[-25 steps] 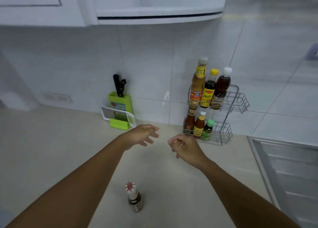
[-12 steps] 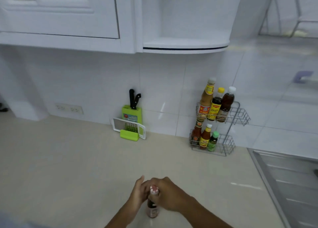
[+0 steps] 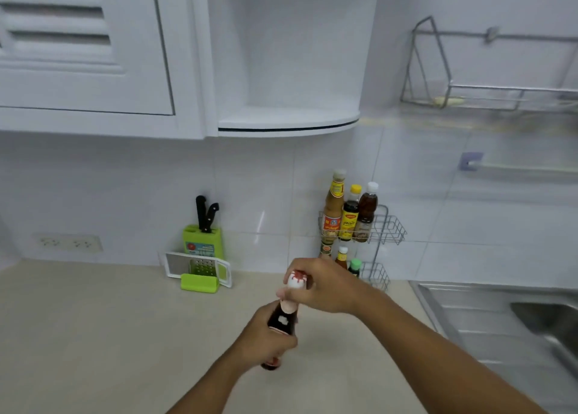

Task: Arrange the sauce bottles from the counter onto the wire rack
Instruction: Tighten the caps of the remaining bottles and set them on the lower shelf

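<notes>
Fingers of the left hand (image 3: 266,340) are wrapped around the body of a dark sauce bottle (image 3: 283,321), while those of the right hand (image 3: 325,287) are closed on its red-and-white cap, the bottle being held above the beige counter (image 3: 93,335). Behind, a two-tier wire rack (image 3: 386,229) filled with bottles is set against the white tiled wall (image 3: 125,188), beside a steel sink (image 3: 500,320).

Bright, even light; soft motion blur, wide-angle edge warping.

Wire rack (image 3: 386,227) bare shiny metal; counter (image 3: 93,335) matt beige, smooth; wall tiles (image 3: 256,194) glossy white.
</notes>
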Demonstrator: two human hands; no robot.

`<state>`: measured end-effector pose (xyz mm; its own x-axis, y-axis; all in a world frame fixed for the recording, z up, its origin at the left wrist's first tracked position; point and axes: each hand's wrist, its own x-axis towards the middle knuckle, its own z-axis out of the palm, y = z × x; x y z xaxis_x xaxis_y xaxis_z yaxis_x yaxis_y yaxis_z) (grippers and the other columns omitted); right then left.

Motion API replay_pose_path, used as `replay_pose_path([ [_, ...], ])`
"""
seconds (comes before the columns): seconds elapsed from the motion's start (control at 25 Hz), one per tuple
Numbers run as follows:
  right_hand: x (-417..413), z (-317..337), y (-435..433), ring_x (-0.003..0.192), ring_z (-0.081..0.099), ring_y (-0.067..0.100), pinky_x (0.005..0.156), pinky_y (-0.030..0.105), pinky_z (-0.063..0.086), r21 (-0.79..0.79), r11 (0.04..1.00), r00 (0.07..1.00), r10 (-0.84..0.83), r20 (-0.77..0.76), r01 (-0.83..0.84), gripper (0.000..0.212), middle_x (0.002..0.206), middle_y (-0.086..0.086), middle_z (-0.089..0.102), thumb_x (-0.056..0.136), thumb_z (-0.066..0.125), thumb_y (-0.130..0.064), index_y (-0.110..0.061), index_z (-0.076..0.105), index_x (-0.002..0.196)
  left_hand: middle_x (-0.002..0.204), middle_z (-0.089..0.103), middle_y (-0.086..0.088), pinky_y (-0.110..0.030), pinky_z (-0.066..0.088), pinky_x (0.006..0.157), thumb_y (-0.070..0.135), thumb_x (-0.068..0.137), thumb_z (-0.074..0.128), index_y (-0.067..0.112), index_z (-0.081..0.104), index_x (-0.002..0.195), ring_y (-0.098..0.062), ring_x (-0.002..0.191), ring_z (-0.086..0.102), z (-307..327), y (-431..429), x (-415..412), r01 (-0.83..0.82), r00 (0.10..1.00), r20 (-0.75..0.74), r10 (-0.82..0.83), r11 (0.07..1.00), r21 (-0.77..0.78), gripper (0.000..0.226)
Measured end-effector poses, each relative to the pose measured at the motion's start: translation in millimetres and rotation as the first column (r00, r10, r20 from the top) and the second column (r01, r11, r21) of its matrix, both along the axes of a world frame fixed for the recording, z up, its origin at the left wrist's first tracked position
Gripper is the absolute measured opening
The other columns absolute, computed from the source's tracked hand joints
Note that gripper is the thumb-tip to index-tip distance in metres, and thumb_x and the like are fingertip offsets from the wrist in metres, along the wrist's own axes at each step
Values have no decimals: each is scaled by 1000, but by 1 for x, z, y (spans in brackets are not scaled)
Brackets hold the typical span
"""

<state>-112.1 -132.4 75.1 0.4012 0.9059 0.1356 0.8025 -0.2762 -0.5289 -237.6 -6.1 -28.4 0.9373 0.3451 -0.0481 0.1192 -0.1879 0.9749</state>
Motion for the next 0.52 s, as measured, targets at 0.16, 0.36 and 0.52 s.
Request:
replay_pose_path([
  [0.16, 49, 32, -26, 72, 59, 23, 66, 41, 51, -19, 998, 869, 57, 491, -55, 31, 80, -1, 69, 98, 34, -46, -26, 57, 96, 74, 63, -12, -38, 56, 70, -10, 68, 65, 13, 61, 82, -29, 67, 62, 50, -18, 40, 356, 931, -63, -360, 932, -68, 28],
  [0.36, 101, 22, -56, 78, 60, 29, 69, 45, 51, 48, 969, 941, -248, 230, 243, 15, 85, 4, 64, 101, 35, -32, -24, 48, 98, 89, 70, 4, -32, 53, 68, 26, 68, 71, 34, 61, 102, -23, 79, 68, 52, -68, 105, -43, 994, -78, 82, 908, 417, 37],
  [0.52, 144, 18, -69, 83, 64, 29, 74, 44, 54, -26, 937, 932, -344, 116, 349, 28, 90, 6, 65, 95, 32, -42, -21, 52, 93, 102, 73, 8, -29, 49, 66, 38, 72, 67, 41, 56, 123, -19, 91, 69, 47, -96, 145, -165, 964, -63, 259, 763, 625, 53],
])
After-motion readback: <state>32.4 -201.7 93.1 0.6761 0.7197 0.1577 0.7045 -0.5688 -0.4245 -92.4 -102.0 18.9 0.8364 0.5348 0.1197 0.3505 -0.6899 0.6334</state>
